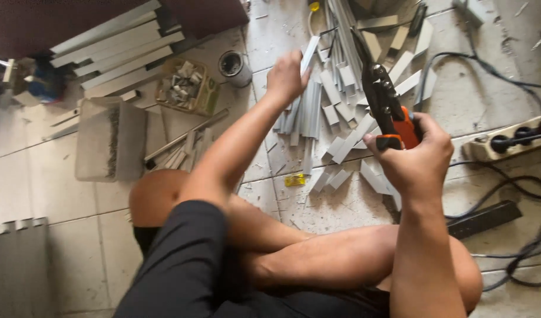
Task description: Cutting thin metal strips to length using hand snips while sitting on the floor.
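Head view shows a person seated cross-legged on a tiled floor (58, 194), both arms extended forward over the knees. The left hand (287, 75) is raised above a pile of offcuts (341, 118); its fingers curl together and pinch a narrow grey strip (309, 54), which stands nearly upright and tilts slightly right. The right hand (416, 154) grips the orange handles of the snips (383, 97); the fingers wrap closed around the handles, thumb on the near side. The blades point up and away, just right of the strip and apart from it. Whether the blades are open cannot be told.

For a clean cut, the strip likely should be held steady near the cut line, fingertips clear of the blades, and fed square into the throat of the snips, not the tips.

The left forearm runs diagonally up from the lap, wrist straight. The right forearm rises steeply, wrist bent slightly inward.

A power strip (506, 141) and cables (518, 235) lie at the right. A box of small pieces (185, 87) and stacked profiles (114, 50) lie at upper left.
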